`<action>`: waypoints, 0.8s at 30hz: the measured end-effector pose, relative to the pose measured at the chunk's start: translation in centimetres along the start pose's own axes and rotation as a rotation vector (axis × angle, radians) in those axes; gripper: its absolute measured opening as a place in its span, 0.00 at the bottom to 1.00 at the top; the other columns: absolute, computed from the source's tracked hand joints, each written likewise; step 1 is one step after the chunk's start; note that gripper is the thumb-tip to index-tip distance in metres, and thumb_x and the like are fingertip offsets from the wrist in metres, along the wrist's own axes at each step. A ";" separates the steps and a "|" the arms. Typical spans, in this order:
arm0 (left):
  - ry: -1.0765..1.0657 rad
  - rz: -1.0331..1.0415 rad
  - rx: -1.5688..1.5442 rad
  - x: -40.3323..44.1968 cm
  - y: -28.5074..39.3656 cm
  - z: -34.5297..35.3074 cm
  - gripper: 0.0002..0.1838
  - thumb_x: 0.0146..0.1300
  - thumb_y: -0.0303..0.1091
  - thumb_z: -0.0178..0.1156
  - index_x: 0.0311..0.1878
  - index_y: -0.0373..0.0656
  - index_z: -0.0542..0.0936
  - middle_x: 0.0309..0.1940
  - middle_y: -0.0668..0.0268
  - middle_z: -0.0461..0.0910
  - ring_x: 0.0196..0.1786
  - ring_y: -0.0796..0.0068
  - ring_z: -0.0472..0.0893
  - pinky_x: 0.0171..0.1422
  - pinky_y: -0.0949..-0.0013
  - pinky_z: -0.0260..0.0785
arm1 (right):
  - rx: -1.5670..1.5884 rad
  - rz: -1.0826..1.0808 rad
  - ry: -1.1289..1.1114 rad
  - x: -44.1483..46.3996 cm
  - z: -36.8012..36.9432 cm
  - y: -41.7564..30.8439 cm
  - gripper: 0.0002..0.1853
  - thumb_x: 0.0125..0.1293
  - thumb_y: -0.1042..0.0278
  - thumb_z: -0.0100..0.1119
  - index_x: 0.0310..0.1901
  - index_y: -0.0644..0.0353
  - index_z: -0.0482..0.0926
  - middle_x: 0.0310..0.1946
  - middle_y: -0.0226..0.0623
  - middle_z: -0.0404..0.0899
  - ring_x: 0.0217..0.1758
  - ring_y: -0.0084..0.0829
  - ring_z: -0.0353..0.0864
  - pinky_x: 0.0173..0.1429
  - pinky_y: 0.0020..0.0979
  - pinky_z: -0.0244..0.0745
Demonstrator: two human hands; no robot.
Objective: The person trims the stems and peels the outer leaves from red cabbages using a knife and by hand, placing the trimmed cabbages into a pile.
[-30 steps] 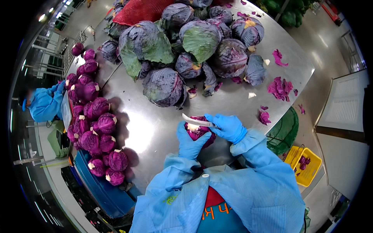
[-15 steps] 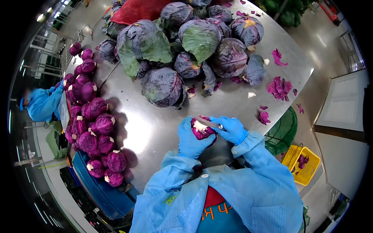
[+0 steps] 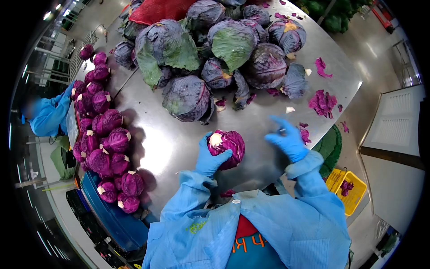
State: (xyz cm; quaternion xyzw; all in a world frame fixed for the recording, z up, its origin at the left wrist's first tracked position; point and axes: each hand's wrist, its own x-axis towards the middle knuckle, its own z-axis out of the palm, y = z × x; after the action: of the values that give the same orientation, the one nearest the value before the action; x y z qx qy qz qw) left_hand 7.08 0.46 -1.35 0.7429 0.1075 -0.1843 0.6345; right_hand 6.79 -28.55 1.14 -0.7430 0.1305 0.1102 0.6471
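My left hand [image 3: 210, 158] grips a peeled red cabbage [image 3: 233, 145] from its left side, thumb across the front. The pale cut stem end of this cabbage faces up and left. To the right, apart from the cabbage, my right hand [image 3: 288, 140] hovers above the table with thumb and forefinger spread. A small shiny bit of the knife [image 3: 281, 131] shows between its fingers; the rest is hidden. Both hands wear blue gloves. Ahead of them lies a large unpeeled red cabbage [image 3: 187, 99] with dull outer leaves.
Unpeeled cabbages [image 3: 264, 67] and a red mesh bag [image 3: 163, 11] fill the table's far side. Several trimmed cabbages [image 3: 99, 161] line the left. Loose purple leaves [image 3: 322, 103] lie at right, near a green mesh basket [image 3: 330, 150] and yellow basket [image 3: 354, 197]. A co-worker [image 3: 49, 114] stands far left.
My right hand has moved away to the right from the cabbage, taking the knife off its stem end. My left hand has turned the cabbage, and more of it shows.
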 end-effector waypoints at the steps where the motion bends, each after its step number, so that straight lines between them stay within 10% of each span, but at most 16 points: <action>1: -0.010 0.024 0.129 0.0 -0.1 -0.1 0.54 0.42 0.47 0.79 0.68 0.36 0.59 0.62 0.52 0.62 0.64 0.60 0.68 0.69 0.60 0.64 | -0.220 -0.053 -0.095 0.0 1.8 -0.5 0.40 0.55 0.52 0.74 0.69 0.50 0.68 0.37 0.36 0.80 0.37 0.28 0.78 0.50 0.30 0.75; 6: 0.040 -0.003 0.143 -0.4 0.3 0.6 0.51 0.46 0.49 0.78 0.67 0.36 0.61 0.62 0.52 0.64 0.62 0.62 0.70 0.67 0.63 0.65 | -0.142 -0.067 -0.426 1.9 6.8 -1.2 0.32 0.58 0.56 0.72 0.64 0.53 0.74 0.58 0.38 0.79 0.52 0.23 0.78 0.57 0.30 0.73; 11: 0.022 -0.120 -0.178 -0.1 0.0 -0.7 0.46 0.45 0.42 0.79 0.65 0.38 0.65 0.57 0.58 0.71 0.59 0.67 0.73 0.66 0.65 0.66 | 0.010 -0.197 -0.161 -0.2 5.6 0.7 0.18 0.64 0.76 0.59 0.56 0.61 0.79 0.49 0.34 0.84 0.53 0.23 0.79 0.61 0.27 0.72; 20: -0.102 -0.262 -1.229 -1.6 -1.3 -1.9 0.41 0.60 0.56 0.61 0.71 0.44 0.61 0.68 0.54 0.66 0.68 0.49 0.68 0.72 0.42 0.63 | -0.293 -0.020 0.633 -4.4 -9.6 11.5 0.28 0.62 0.58 0.68 0.63 0.53 0.74 0.38 0.32 0.83 0.35 0.21 0.76 0.40 0.27 0.75; 22: -0.069 -0.242 -1.266 -1.5 -1.8 -1.0 0.42 0.60 0.56 0.62 0.71 0.45 0.60 0.68 0.54 0.65 0.69 0.49 0.67 0.72 0.41 0.63 | -0.690 0.301 0.693 -6.0 -9.1 3.1 0.34 0.62 0.53 0.68 0.67 0.51 0.69 0.37 0.33 0.82 0.34 0.23 0.77 0.39 0.29 0.75; 24: -0.062 -0.205 -1.261 -1.6 -1.8 0.2 0.43 0.59 0.56 0.62 0.72 0.44 0.59 0.68 0.53 0.65 0.69 0.48 0.67 0.71 0.42 0.63 | -0.488 -0.224 0.754 -5.0 -7.1 5.6 0.27 0.64 0.61 0.66 0.64 0.53 0.72 0.40 0.34 0.82 0.37 0.24 0.79 0.43 0.28 0.76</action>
State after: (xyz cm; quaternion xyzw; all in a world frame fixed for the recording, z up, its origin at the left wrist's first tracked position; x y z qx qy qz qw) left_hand 4.91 0.67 -2.39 0.2071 0.2473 -0.1666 0.9317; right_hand 0.17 -36.08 -1.42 -0.8714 0.2458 -0.2107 0.3685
